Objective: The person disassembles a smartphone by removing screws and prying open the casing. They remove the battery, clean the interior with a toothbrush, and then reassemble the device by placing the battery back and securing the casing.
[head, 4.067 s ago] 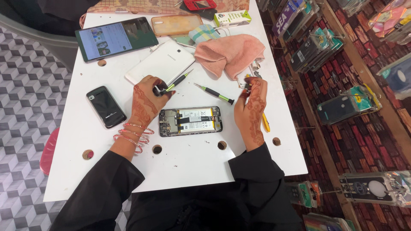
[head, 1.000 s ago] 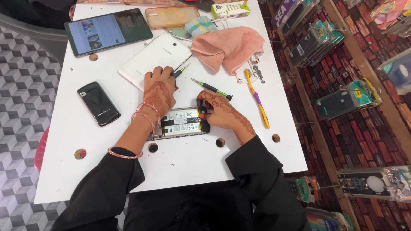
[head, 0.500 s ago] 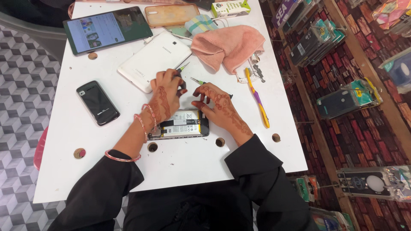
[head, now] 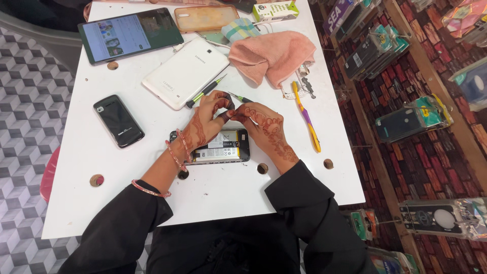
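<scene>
A person in black sleeves works at a white table [head: 213, 203]. An opened phone [head: 218, 146], back cover off and battery showing, lies flat with its long axis running left to right. Both hands meet just above its far edge, fingertips touching. The left hand [head: 205, 119] and right hand [head: 261, 124] pinch together on something too small to make out. The left wrist crosses over the phone's left end, so that hand is nearer it. Beyond the phone lie a screwdriver [head: 204, 92] and a white tablet [head: 185, 72]; a toothbrush [head: 306, 116] lies to its right.
</scene>
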